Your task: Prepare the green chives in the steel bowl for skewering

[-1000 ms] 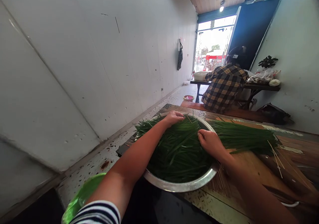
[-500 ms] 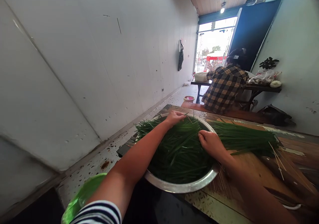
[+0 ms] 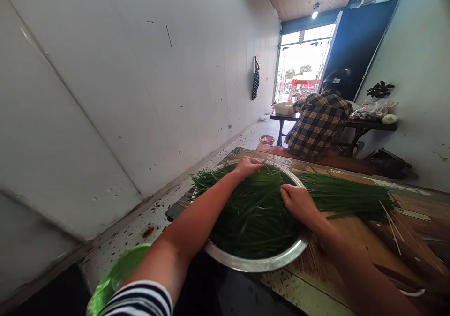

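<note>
A wide steel basin (image 3: 253,263) holds a heap of long, flat garlic chives (image 3: 258,213). At its far rim, my left hand (image 3: 249,167) is closed in a pinch on chives, close to a thin wooden skewer (image 3: 267,169). My right hand (image 3: 296,199) is over the basin's right side, its fingers curled and pressed together at the end of the same flat row of chives. The fingertips of both hands are partly hidden. To the right of the basin, a large bunch of chives (image 3: 346,194) lies on the table.
Loose skewers (image 3: 392,227) lie on a wooden board (image 3: 351,241) at right, with more skewers (image 3: 311,257) beside the basin. A green-lined bin (image 3: 119,271) stands at lower left. Ahead, a person in a plaid shirt (image 3: 314,124) sits at another table with a white tub (image 3: 284,109).
Both hands keep almost the same place over the basin. The view has shifted very slightly.
</note>
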`<state>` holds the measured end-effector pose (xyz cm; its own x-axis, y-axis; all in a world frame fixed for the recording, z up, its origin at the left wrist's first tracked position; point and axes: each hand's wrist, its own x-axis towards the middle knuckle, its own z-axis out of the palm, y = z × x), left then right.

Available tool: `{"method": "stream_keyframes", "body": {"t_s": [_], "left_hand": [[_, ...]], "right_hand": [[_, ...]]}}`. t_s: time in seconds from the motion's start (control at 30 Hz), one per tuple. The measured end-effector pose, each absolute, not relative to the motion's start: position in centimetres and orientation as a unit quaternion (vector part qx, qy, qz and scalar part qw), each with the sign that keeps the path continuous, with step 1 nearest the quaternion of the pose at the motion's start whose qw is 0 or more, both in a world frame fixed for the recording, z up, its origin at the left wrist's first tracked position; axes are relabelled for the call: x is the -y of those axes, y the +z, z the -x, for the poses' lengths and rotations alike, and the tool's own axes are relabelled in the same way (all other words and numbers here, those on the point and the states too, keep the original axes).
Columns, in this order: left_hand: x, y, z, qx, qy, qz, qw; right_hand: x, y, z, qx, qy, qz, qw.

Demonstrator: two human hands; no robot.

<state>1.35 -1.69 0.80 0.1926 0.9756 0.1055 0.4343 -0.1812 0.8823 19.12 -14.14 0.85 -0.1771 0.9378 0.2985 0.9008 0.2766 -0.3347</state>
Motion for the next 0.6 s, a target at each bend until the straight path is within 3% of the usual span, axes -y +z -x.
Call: {"method": "stream_keyframes", "body": {"t_s": [0.6], "left_hand": [[1.63,0.84,-1.31,-0.507,0.362,-0.689,0.37]], "right_hand": [[14.13,0.91,-19.09,0.768,0.043,0.599,0.223]]}}
